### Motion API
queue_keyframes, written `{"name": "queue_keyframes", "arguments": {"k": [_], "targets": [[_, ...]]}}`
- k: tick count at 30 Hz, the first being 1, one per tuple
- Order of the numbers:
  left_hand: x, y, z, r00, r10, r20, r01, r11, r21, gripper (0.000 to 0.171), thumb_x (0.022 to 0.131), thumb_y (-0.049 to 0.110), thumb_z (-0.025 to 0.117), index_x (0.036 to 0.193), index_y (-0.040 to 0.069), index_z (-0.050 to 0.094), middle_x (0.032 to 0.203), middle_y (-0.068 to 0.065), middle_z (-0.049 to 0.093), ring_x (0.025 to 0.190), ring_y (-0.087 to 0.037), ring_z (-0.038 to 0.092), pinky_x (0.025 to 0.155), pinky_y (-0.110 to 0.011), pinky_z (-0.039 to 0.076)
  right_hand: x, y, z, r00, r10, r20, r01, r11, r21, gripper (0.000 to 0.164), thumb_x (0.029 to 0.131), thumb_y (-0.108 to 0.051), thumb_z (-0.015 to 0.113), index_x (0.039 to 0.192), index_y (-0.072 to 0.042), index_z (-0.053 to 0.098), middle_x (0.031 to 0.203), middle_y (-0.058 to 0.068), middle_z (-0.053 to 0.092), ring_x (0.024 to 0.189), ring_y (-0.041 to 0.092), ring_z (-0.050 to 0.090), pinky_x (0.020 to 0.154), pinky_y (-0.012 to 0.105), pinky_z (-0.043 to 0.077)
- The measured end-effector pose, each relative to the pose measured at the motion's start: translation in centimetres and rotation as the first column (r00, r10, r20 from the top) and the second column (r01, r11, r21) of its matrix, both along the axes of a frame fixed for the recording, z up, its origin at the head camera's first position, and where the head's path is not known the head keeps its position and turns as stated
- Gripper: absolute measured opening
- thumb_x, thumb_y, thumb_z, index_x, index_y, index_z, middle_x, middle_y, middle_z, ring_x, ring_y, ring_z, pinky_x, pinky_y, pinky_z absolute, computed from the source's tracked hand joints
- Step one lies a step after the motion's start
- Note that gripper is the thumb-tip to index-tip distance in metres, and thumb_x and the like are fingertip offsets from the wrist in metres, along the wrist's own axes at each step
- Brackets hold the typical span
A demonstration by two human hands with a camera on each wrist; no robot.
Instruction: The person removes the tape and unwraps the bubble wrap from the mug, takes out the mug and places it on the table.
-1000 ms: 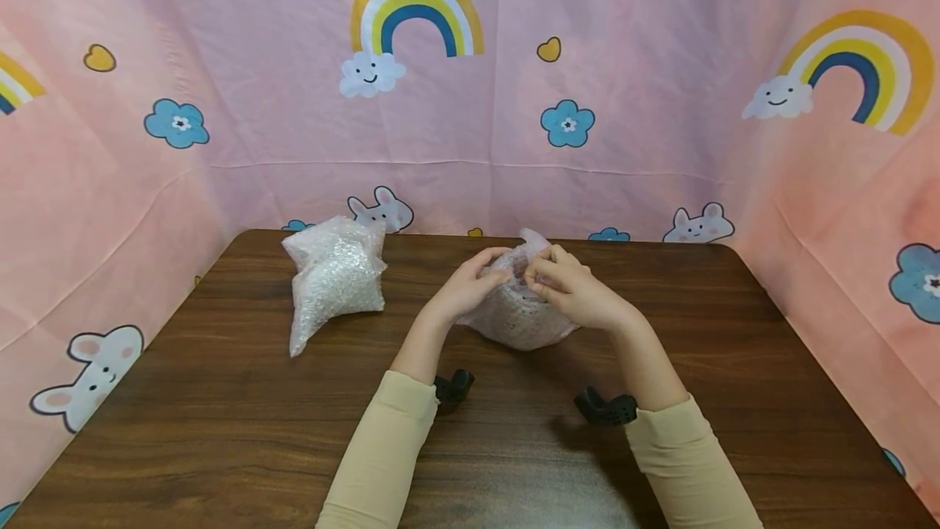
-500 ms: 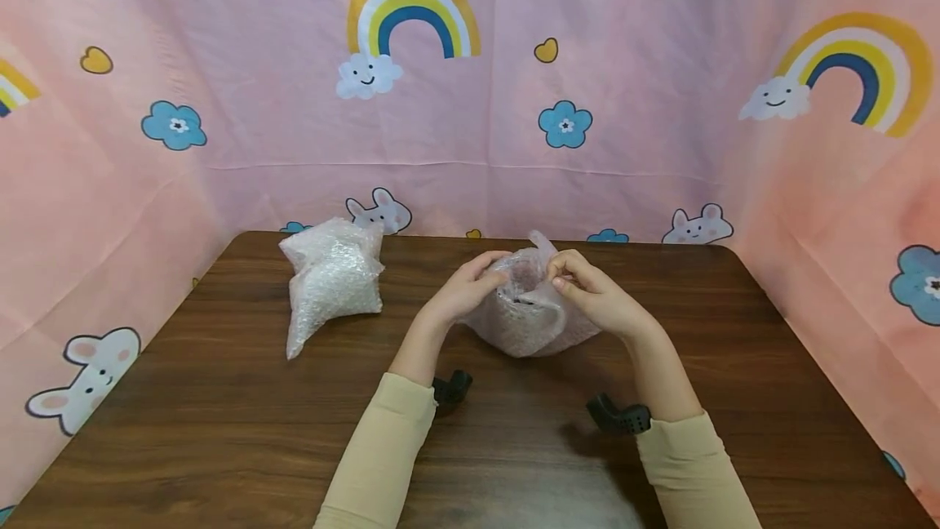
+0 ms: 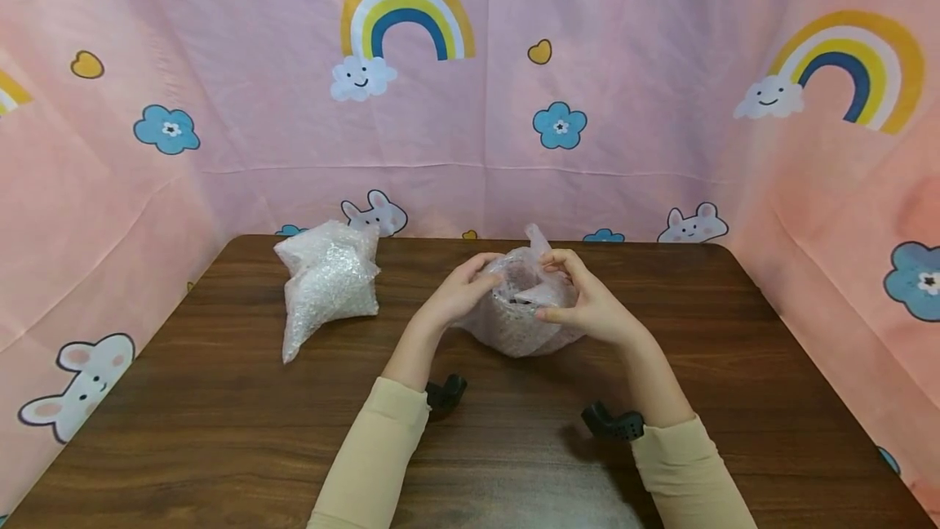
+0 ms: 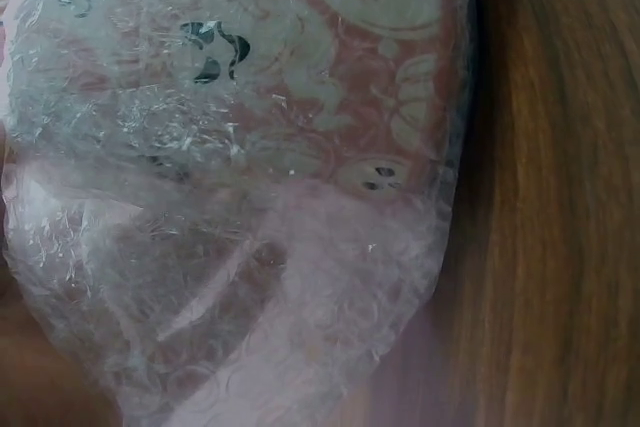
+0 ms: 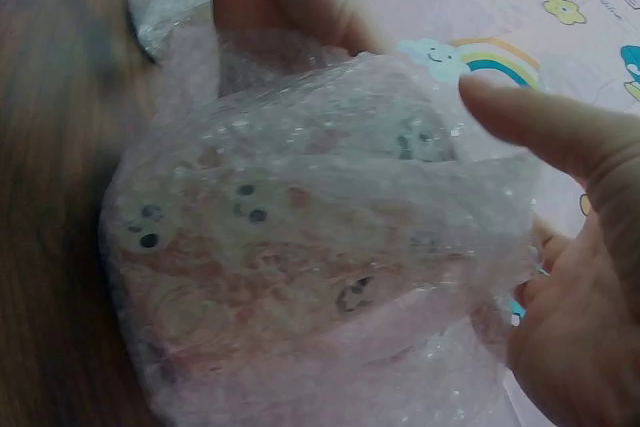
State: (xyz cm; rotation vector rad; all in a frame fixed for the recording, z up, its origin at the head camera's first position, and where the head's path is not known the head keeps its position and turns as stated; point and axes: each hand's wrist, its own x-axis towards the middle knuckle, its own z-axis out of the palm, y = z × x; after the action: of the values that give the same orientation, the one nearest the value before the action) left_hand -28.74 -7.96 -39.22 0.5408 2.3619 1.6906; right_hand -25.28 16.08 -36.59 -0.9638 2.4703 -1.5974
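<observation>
A bubble-wrapped item point(image 3: 517, 329) stands on the table between the two hands, a twisted tip of wrap rising above it. Through the plastic, pale ghost shapes with dark faces on a reddish ground point(image 4: 300, 77) show in the left wrist view; the item's kind is unclear. My left hand point(image 3: 461, 294) holds its left side, fingers curving behind and thumb near the top. On the other side, my right hand point(image 3: 591, 304) touches the wrap with fingers at the back, its thumb spread apart in front. In the right wrist view, a loose flap of bubble wrap point(image 5: 480, 197) reaches toward that hand.
A second bubble-wrapped bundle point(image 3: 330, 284) lies at the back left of the brown wooden table point(image 3: 514, 464). Pink patterned cloth point(image 3: 507, 104) closes off the back and both sides. A black wrist camera mount point(image 3: 613, 423) sits on each forearm.
My right hand has pulled a flap of wrap to the right, opening up the top, then released its pinch and spread its thumb. The left hand keeps its hold.
</observation>
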Motion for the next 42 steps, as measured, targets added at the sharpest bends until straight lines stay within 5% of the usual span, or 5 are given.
{"name": "queue_keyframes", "arguments": {"k": [11,16,30,36,42], "targets": [[0.6,-0.2,-0.1,0.999,0.030,0.019,-0.030,1.000,-0.005,0.043,0.099,0.034,0.052,0.140,0.023,0.046,0.144,-0.007,0.042,0.129,-0.030,0.042,0.100,-0.053,0.037,2.2,-1.0,2.0,0.996,-0.079,-0.039,0.080,0.997,0.015,0.082,0.082,0.004,0.072,0.148,-0.002,0.023,0.145,0.023,0.030,0.134,0.038,0.026,0.107,0.059,0.018],[0.8,-0.3,-0.2,0.999,0.037,0.008,-0.037,0.999,-0.001,0.043,0.099,0.034,0.053,0.140,0.024,0.047,0.145,-0.006,0.041,0.128,-0.030,0.042,0.099,-0.053,0.037,2.5,-1.1,2.1,0.992,-0.123,-0.021,0.123,0.992,0.023,0.090,0.084,0.001,0.072,0.153,-0.007,0.015,0.151,0.023,0.022,0.139,0.037,0.020,0.108,0.059,0.018],[0.8,-0.2,-0.3,0.998,0.065,-0.020,-0.065,0.998,-0.008,0.043,0.099,0.035,0.052,0.140,0.022,0.048,0.146,-0.005,0.041,0.129,-0.031,0.040,0.099,-0.054,0.037,0.5,-0.3,-0.7,0.971,-0.237,0.021,0.236,0.971,0.045,0.117,0.081,-0.022,0.079,0.152,-0.026,-0.014,0.158,0.004,-0.006,0.142,0.034,0.014,0.108,0.056,0.023],[0.8,-0.3,-0.3,0.998,0.054,-0.021,-0.054,0.999,0.004,0.045,0.099,0.035,0.052,0.141,0.020,0.046,0.148,-0.007,0.038,0.131,-0.032,0.038,0.100,-0.055,0.036,0.6,-0.3,-0.9,0.966,-0.257,0.011,0.256,0.966,0.020,0.121,0.080,-0.024,0.080,0.150,-0.024,-0.018,0.158,0.012,-0.001,0.138,0.041,0.021,0.105,0.056,0.027],[1.1,-0.3,0.2,0.999,0.043,-0.008,-0.043,0.999,0.001,0.046,0.099,0.035,0.052,0.143,0.020,0.045,0.148,-0.009,0.037,0.132,-0.033,0.037,0.101,-0.055,0.034,0.8,-0.3,-1.2,0.969,-0.244,-0.031,0.243,0.969,-0.033,0.125,0.080,-0.015,0.079,0.147,-0.027,-0.026,0.152,0.017,0.027,0.136,0.036,0.028,0.107,0.054,0.025]]}}
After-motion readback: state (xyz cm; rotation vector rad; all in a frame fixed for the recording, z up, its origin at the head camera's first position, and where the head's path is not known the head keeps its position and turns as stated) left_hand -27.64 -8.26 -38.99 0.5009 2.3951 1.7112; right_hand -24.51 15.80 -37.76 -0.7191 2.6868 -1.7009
